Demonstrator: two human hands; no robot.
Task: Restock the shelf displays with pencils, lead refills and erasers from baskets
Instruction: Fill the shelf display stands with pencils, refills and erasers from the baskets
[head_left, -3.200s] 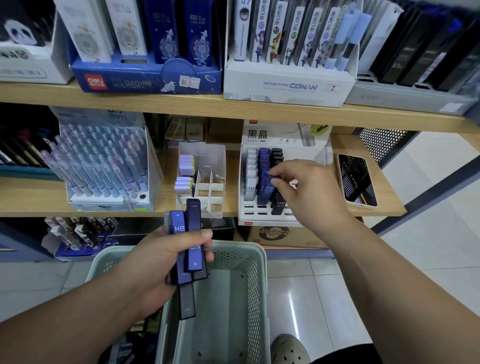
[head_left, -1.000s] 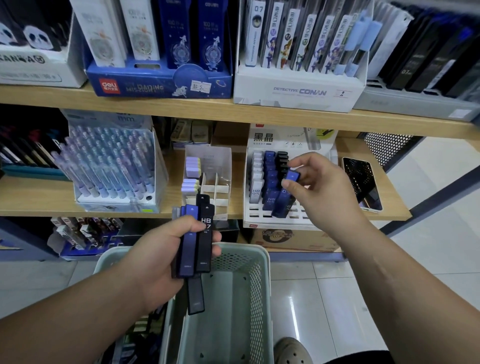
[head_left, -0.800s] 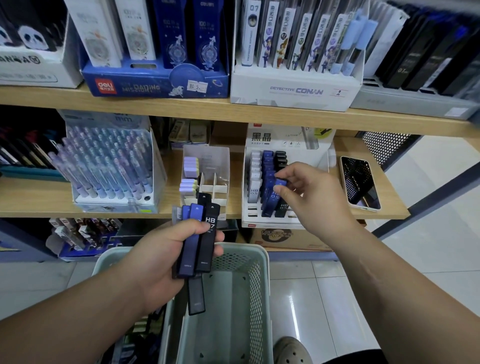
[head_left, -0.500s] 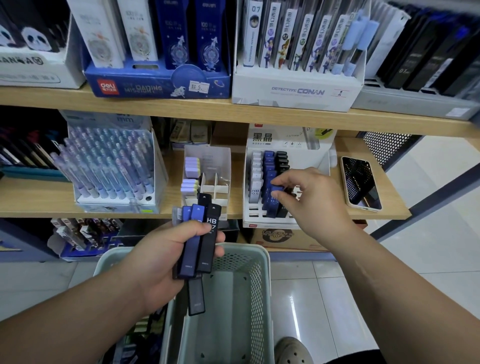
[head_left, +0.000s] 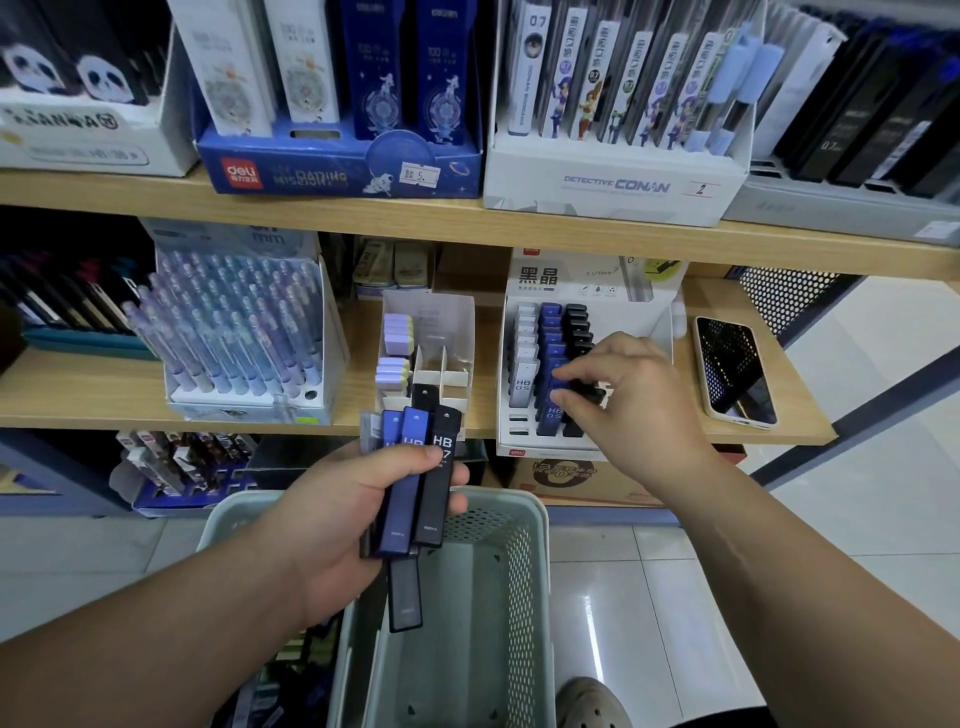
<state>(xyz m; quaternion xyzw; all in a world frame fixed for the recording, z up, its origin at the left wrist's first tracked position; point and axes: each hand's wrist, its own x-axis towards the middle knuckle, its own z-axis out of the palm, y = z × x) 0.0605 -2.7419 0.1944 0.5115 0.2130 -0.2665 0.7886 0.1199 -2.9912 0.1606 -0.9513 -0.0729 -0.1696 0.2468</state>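
Observation:
My left hand (head_left: 343, 512) grips a fan of several lead refill cases (head_left: 415, 486), blue and black, marked HB, above a pale green basket (head_left: 527, 561). On the middle shelf stands a white lead refill display (head_left: 589, 291) with rows of white, blue and black cases. My right hand (head_left: 631, 400) reaches into its front and pinches a blue refill case (head_left: 549, 413) in the blue row. To the left sit a small eraser display (head_left: 431, 348) with purple erasers and a box of pale purple pencils (head_left: 234, 332).
A phone (head_left: 735, 371) lies on the shelf right of the refill display. The upper shelf (head_left: 467, 221) holds pen boxes. A second basket (head_left: 291, 680) with goods shows at lower left. My shoe (head_left: 592, 704) stands on the tiled floor.
My right hand carried a blue refill case from above the display down into the front of the blue row. My left hand kept its bundle still.

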